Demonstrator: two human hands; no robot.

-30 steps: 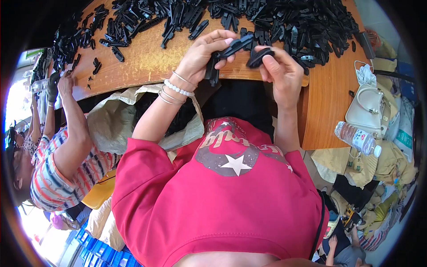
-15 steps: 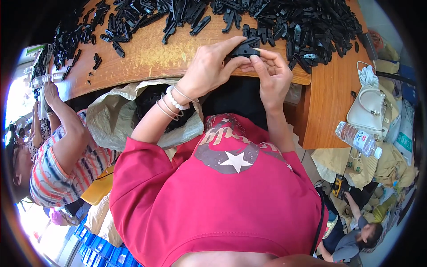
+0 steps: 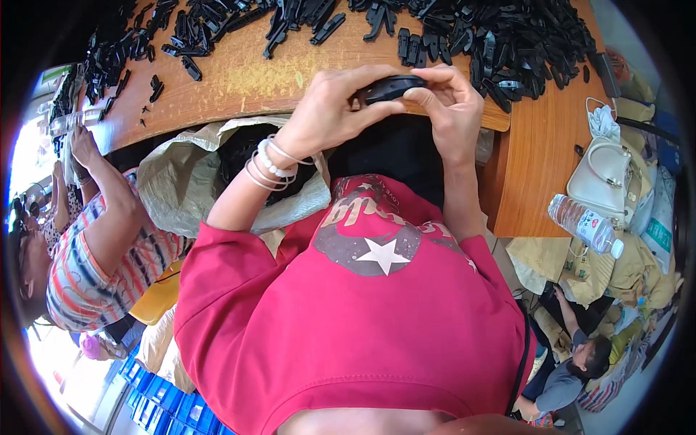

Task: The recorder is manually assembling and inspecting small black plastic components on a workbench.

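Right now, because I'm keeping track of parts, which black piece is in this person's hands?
The single black piece held between the left hand and right hand; the heaped black pieces lie on the wooden table.

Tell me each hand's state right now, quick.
Left hand: closed, holding the black part.
Right hand: closed, holding the same black part.

This looks like a workshop for piecework by hand. Black parts (image 3: 522, 43) lie in thick heaps along a worn wooden counter (image 3: 239, 90). A co-worker (image 3: 94, 268) in stripes is at its left end, and another person (image 3: 560, 388) in grey is at the lower right. An open woven sack (image 3: 170, 188) is by the edge, blue bins (image 3: 165, 397) show at the lower left, and tan bags (image 3: 641, 264) crowd the right side.
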